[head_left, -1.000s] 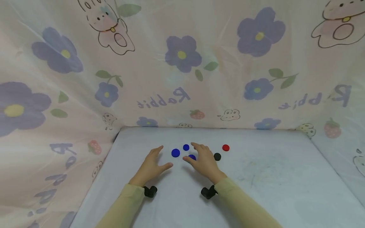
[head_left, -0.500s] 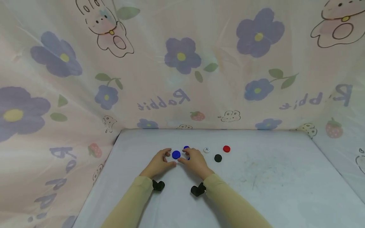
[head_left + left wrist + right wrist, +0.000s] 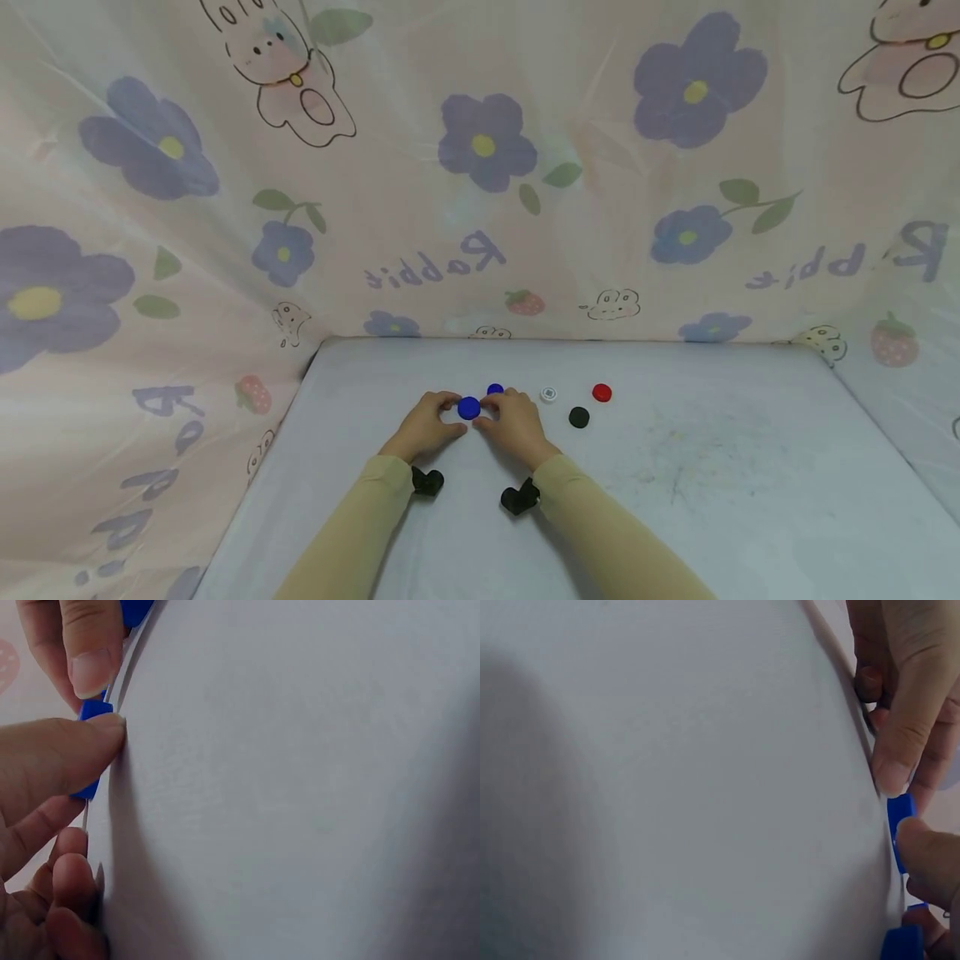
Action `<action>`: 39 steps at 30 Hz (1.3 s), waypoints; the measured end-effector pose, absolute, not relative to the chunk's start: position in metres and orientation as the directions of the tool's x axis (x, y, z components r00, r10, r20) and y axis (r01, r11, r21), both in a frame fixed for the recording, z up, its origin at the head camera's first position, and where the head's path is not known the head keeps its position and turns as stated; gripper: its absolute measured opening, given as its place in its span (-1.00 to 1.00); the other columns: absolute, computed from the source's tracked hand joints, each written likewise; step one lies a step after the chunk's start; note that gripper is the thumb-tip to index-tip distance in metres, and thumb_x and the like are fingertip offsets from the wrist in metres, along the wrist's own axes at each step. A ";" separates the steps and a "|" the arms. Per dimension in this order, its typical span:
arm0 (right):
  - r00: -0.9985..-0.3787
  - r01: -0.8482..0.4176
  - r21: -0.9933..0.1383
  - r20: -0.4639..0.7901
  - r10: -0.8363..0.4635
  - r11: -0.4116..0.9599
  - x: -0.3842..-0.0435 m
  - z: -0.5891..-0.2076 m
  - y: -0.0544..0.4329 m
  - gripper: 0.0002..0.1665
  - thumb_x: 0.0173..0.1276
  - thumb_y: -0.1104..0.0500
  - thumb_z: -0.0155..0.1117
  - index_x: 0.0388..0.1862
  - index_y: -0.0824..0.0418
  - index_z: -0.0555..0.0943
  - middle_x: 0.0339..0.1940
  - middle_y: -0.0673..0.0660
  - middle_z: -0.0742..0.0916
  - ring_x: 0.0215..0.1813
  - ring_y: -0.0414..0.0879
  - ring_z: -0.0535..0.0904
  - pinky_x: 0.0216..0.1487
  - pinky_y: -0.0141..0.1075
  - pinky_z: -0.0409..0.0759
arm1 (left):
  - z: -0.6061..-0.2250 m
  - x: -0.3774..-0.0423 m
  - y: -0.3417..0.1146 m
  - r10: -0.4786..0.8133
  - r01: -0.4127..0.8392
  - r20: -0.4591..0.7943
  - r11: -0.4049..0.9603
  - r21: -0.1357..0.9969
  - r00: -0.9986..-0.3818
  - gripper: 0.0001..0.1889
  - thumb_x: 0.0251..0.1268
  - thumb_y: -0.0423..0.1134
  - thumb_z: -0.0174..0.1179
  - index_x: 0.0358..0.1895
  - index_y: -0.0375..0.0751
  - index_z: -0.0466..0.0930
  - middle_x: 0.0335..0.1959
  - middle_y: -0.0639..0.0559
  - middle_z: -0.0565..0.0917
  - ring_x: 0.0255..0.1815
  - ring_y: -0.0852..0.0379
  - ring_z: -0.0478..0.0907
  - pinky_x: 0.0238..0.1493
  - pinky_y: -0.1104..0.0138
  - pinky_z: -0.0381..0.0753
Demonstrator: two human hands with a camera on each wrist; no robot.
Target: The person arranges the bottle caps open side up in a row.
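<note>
Both hands meet at a blue round cap near the middle of the table. My left hand grips it from the left; in the left wrist view the thumb lies across the blue edge. From the other side my right hand holds the same cap, its thumb on the rim in the right wrist view. A smaller blue cap lies just behind the right fingers, partly covered. Another blue piece shows low in the right wrist view; the right hand hides it in the head view.
To the right lie a white round piece, a black disc and a red disc. The white tabletop ends at a rabbit-and-flower printed curtain. Each wrist wears a small black camera mount.
Both hands have come together from spread positions and taken hold of the larger blue cap. The right hand moved left and nearer, uncovering the white piece and covering one blue cap.
</note>
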State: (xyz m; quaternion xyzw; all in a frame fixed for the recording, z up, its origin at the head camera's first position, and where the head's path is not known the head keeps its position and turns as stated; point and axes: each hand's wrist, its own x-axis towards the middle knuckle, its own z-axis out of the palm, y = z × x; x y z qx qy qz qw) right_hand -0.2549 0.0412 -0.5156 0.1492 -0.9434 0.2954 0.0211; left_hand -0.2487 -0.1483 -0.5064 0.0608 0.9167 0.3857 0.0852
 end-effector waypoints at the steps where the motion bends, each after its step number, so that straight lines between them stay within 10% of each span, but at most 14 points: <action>1: -0.955 -0.291 -0.553 0.125 -0.268 0.781 -0.255 -0.516 0.041 -0.54 0.18 -0.07 0.45 -0.01 0.14 0.70 -0.12 0.15 0.64 -0.07 0.08 0.50 -0.01 -0.01 0.43 | -0.507 -0.249 -0.148 0.174 0.045 -0.108 0.696 0.716 -0.979 -0.47 0.12 -0.13 0.42 0.19 -0.11 0.53 0.03 -0.10 0.50 0.08 -0.06 0.48 0.11 0.02 0.42; 13: -0.956 -0.289 -0.550 0.122 -0.268 0.783 -0.256 -0.517 0.039 -0.60 0.14 -0.05 0.49 -0.07 0.08 0.73 -0.11 0.15 0.63 -0.05 0.09 0.47 -0.01 -0.01 0.40 | -0.507 -0.249 -0.147 0.164 0.031 -0.116 0.693 0.720 -0.980 -0.64 0.13 -0.16 0.41 -0.01 -0.10 0.59 0.02 -0.08 0.49 0.10 -0.06 0.47 0.15 0.03 0.38; 27: -0.947 -0.302 -0.554 0.084 -0.309 0.776 -0.252 -0.512 0.040 -0.65 0.24 -0.02 0.41 -0.04 0.10 0.69 -0.07 0.07 0.65 0.04 0.11 0.44 0.01 0.04 0.23 | -0.512 -0.244 -0.150 0.194 0.047 -0.082 0.581 0.812 -0.978 -0.64 0.16 -0.25 0.38 0.03 -0.11 0.58 -0.20 0.11 0.62 -0.39 0.11 0.41 -0.39 0.27 0.38; 39: -0.933 -0.352 -0.599 0.167 -0.318 0.719 -0.228 -0.494 0.043 -0.62 0.27 -0.03 0.38 -0.01 0.13 0.67 -0.18 -0.04 0.71 -0.08 -0.06 0.45 -0.01 -0.08 0.21 | -0.497 -0.221 -0.155 0.223 0.089 -0.024 0.484 0.870 -0.974 -0.63 0.23 -0.24 0.33 0.12 -0.10 0.57 -0.10 0.08 0.64 -0.20 0.14 0.56 -0.17 0.25 0.56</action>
